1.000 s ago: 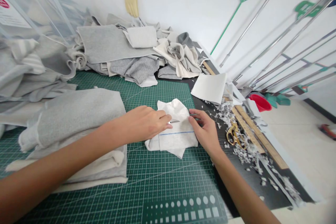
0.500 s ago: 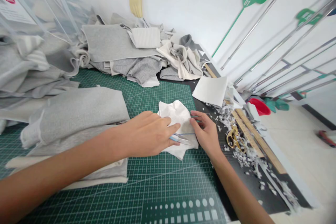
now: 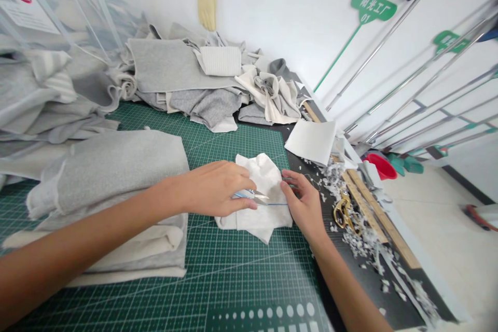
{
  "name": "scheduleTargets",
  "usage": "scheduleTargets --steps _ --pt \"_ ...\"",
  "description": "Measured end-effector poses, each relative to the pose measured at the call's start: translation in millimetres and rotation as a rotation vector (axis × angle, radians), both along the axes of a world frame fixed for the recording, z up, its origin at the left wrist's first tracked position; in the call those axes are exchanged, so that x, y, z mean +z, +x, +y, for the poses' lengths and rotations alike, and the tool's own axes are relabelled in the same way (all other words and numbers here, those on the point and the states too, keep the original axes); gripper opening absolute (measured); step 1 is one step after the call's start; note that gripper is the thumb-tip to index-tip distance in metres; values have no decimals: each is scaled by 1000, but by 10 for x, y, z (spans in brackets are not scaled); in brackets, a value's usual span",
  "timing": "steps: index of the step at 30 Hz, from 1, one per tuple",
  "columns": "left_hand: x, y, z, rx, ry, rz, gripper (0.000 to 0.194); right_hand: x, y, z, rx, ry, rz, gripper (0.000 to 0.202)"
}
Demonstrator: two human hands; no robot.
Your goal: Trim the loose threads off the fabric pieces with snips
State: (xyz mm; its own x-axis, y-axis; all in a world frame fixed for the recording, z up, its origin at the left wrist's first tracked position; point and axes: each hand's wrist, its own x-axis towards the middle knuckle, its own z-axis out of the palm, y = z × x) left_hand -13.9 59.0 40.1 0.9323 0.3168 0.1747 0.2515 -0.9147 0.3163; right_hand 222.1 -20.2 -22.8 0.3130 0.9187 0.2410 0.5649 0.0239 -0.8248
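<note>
A small white cloth piece lies on the green cutting mat, with a blue line or thread across its lower right part. My left hand is closed around small scissors, a blue and metal tool whose tips point right over the cloth. At the cloth's right edge, my right hand rests with thumb and fingers pressed close together on the fabric; what lies between them is too small to make out.
Grey folded fabric lies left of the cloth, and a fabric heap runs along the wall. To the right are gold scissors, wooden strips, scraps and a white square piece.
My left hand and the scissors have moved a little left, away from my right hand, uncovering more of the cloth and blue line. The view has shifted slightly.
</note>
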Motion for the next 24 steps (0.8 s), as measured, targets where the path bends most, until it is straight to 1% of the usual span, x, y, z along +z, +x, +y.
scheduleTargets --steps 2,4,6,8,10,12,13,15,19,24 --pt "-38 6 12 -18 29 -5 35 3 -2 0 1 -4 3 28" --pt "-44 9 13 -28 66 -7 30 0 2 1 1 -3 1 27" --pt "-7 9 2 -59 64 -29 23 -6 7 2 -2 -1 -5 27" --pt "57 3 -24 -90 30 -45 20 -11 10 2 -6 -2 -9 27" --pt "117 -4 -63 -55 20 -28 21 -11 9 1 -6 -6 -8 27" --pt "139 -11 -101 30 33 11 28 -7 7 0 -2 -5 -4 28" --pt "133 -13 -113 66 34 29 34 -5 6 0 0 -3 -1 28" --pt "96 -13 -119 97 10 57 40 -4 7 -2 0 1 5 28" --pt "16 -9 -64 81 -51 42 36 -13 13 -3 -5 5 16 29" --pt "26 -7 34 45 -137 -51 29 -17 12 -4 -10 -1 20 29"
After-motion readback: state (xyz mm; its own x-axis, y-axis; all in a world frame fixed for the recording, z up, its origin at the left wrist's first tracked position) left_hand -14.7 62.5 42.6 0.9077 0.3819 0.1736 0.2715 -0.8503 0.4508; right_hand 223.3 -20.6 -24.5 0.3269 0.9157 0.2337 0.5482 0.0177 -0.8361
